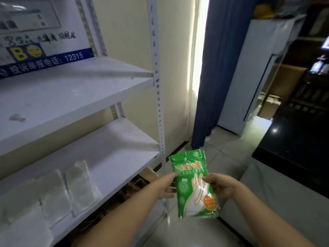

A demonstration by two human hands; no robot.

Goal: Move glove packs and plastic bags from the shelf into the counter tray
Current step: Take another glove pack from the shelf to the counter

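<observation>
While left hand (164, 187) and right hand (222, 186) fingers pinch the glove pack (189, 169) edges, it clears the shelf (115, 154)

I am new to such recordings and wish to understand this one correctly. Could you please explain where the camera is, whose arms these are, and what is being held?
There is no machine here. A person wears one camera on the head, so the picture looks forward and down along their own bare arms. The left hand and the right hand each pinch one side edge of a green glove pack, held in the air beside a white metal shelf. More packs may be stacked behind it. On the lower board of the shelf lie clear plastic bags in flat piles. On the board above stands a printed sign. A blue curtain hangs further right. The tray I cannot make out.
</observation>
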